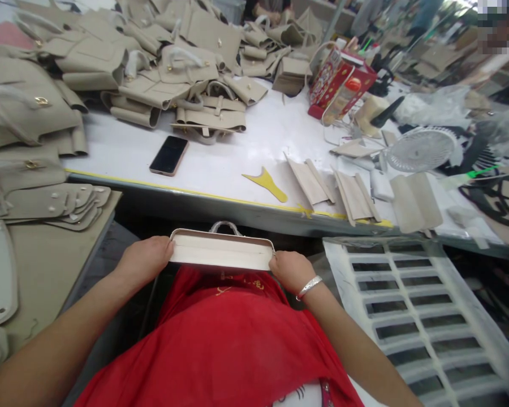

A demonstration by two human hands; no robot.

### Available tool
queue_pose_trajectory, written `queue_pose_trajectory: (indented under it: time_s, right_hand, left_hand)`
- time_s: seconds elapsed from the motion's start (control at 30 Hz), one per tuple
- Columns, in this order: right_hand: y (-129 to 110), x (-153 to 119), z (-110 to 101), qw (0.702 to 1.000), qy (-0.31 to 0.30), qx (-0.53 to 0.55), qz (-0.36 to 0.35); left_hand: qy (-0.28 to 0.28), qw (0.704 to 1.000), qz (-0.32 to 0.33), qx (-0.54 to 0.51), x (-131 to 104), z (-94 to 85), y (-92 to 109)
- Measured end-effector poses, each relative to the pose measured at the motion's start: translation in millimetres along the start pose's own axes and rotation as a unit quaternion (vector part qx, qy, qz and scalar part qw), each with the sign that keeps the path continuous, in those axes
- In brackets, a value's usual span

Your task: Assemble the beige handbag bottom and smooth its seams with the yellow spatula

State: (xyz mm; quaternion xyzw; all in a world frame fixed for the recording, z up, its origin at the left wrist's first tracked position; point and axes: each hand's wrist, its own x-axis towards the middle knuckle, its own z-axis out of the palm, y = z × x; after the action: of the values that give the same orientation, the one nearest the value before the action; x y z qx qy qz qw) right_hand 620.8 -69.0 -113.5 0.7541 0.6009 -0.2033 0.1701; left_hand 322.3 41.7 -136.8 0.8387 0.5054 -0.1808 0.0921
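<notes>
A bag piece [223, 251] with a pale inner face, a thin dark rim and a wrapped handle at its far side is held level above my red apron. My left hand [146, 260] is closed round its left end. At the right end, the fingers of my right hand [294, 271] are closed on the edge, with a silver bangle on that wrist. The underside of the piece is hidden.
Beige bags [152, 68] are heaped on the white table [220, 164], which also bears a phone [169, 155], a yellow piece [267, 183], a red box [341, 82] and a fan [424, 148]. A slatted white rack [428, 333] stands right; flat panels [63, 203] lie left.
</notes>
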Motion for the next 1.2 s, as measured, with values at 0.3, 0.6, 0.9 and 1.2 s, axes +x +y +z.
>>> queue_pose_trajectory:
  time_s: [0.3, 0.6, 0.9, 1.2]
  right_hand:
    - [3, 0, -5, 0.999, 0.035, -0.007, 0.003]
    - [5, 8, -5, 0.999, -0.015, -0.027, -0.026]
    - [8, 15, -11, 0.996, -0.063, -0.033, -0.062]
    - [11, 6, -8, 0.992, -0.060, -0.035, -0.106]
  left_hand:
    - [-0.008, 0.999, 0.037, -0.004, 8, -3.8, -5]
    - [-0.085, 0.992, 0.038, -0.082, 19, -16.3, -13]
    - [-0.066, 0.994, 0.075, -0.050, 21, -21.1, -10]
    - [-0.063, 0.985, 0.080, -0.139, 37, -27.1, -20]
